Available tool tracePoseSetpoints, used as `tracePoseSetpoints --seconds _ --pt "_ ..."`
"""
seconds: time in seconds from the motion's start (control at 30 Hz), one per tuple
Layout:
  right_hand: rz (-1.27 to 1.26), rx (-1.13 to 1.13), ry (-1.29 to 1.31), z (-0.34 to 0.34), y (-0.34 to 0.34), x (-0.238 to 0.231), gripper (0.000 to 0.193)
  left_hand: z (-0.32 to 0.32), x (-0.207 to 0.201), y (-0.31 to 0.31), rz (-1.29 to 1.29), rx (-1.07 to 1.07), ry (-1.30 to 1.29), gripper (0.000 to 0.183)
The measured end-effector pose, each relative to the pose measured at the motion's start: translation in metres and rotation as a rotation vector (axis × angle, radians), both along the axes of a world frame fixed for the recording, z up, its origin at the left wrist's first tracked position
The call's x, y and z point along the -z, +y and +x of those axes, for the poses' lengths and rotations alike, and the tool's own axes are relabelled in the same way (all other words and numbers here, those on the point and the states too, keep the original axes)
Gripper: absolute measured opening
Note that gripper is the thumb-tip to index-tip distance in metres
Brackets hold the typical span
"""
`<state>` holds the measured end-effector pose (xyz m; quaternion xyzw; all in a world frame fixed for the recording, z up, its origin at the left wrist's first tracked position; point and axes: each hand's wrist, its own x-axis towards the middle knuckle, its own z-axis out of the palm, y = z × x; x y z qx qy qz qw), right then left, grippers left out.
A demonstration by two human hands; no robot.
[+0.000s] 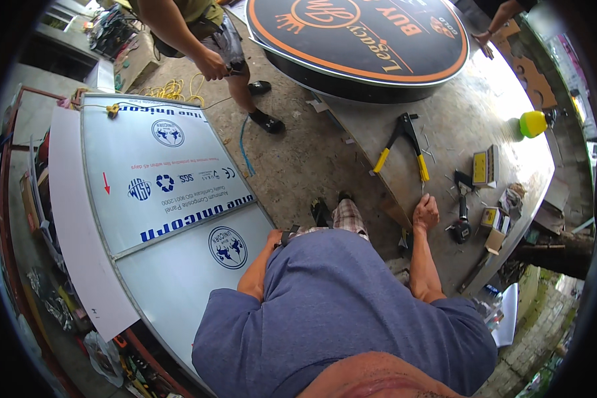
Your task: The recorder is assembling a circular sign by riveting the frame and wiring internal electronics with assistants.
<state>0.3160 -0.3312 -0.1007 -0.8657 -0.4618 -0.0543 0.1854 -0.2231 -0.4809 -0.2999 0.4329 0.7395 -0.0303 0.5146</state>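
Note:
My right hand is at the metal worktable, its fingers pinched together on a thin, light-coloured pin that looks like a rivet. Just beyond lies a hand riveter with black arms and yellow grips, spread apart. Similar thin pins are scattered beside it. To the right of that hand rests a black drill. My left hand is low by my hip, close to the edge of a large film-covered panel; its fingers are mostly hidden.
A round black and orange sign covers the table's far end. Small boxes and a yellow-green spray bottle stand at right. One person stands far left; another's hand touches the table. Yellow cord lies on the floor.

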Motion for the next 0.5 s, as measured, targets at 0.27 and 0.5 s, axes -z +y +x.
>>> tracePoseSetpoints --seconds 0.27,0.5 --pt "0.017 0.029 0.018 -0.005 0.001 -0.007 0.031 -0.002 -0.002 -0.004 0.081 0.057 -0.119 0.046" --pt "0.002 0.028 0.006 -0.001 0.001 -0.003 0.031 -0.006 0.008 -0.008 0.051 0.049 -0.091 0.045"
